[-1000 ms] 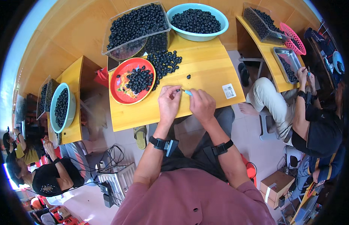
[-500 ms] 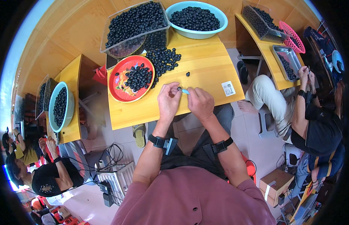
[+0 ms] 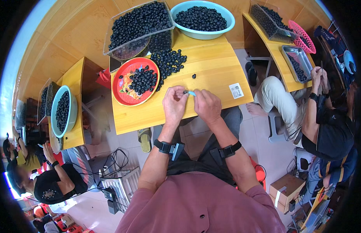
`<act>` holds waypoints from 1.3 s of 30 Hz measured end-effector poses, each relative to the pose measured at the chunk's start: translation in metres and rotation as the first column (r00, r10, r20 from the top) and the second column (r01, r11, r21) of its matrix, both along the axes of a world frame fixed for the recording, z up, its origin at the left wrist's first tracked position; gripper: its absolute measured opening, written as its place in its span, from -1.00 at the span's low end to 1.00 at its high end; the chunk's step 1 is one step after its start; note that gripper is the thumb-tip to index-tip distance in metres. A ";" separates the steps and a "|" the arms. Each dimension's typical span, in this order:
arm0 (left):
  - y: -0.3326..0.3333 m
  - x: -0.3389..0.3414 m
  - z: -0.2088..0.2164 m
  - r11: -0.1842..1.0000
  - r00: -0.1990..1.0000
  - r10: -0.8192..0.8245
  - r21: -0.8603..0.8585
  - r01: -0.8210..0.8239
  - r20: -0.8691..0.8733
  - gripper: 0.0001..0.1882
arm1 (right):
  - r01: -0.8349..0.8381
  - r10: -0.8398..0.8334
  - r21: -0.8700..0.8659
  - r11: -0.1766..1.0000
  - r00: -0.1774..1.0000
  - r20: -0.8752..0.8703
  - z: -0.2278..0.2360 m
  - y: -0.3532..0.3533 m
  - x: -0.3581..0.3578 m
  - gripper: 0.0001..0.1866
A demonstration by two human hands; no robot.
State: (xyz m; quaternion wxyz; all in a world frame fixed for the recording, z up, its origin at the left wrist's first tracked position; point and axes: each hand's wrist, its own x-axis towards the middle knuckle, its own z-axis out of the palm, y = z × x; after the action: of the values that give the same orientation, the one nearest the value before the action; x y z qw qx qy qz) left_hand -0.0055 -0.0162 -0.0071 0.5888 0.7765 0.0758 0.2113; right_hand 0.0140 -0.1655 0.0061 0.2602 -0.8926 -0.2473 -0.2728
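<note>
One left hand (image 3: 174,103) of ours, pinched on a dark ball (image 3: 185,92) above the bench (image 3: 211,64); one right hand (image 3: 208,105), clamped on a blue tool (image 3: 192,93), nearer the ball than a second ago; red plate (image 3: 119,93), unmoved.

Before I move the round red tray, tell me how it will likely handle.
The round red tray looks stiff, its rim holding a smooth curve. Being wide and low, it should slide rather than tip. Its loose, round dark pieces would probably roll if tilted.
</note>
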 end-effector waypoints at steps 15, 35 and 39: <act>0.004 -0.003 0.006 0.996 0.998 -0.057 0.069 0.055 0.033 -0.72 | 0.081 -0.081 0.008 0.997 0.997 0.016 0.001 0.000 -0.002 -0.95; 0.004 0.000 -0.001 0.988 0.996 -0.066 -0.136 0.074 0.063 -0.79 | 0.072 -0.073 0.030 0.997 0.997 0.030 0.001 -0.001 -0.002 -0.90; 0.006 -0.001 0.003 0.989 0.997 -0.080 -0.129 0.078 -0.012 -0.79 | 0.071 -0.073 0.031 0.997 0.997 0.040 0.002 -0.002 -0.002 -0.90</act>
State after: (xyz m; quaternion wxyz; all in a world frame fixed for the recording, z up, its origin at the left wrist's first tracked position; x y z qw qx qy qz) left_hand -0.0066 -0.0105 -0.0045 0.6447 0.7412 0.0633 0.1758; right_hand 0.0116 -0.1670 0.0078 0.2580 -0.8913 -0.2162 -0.3038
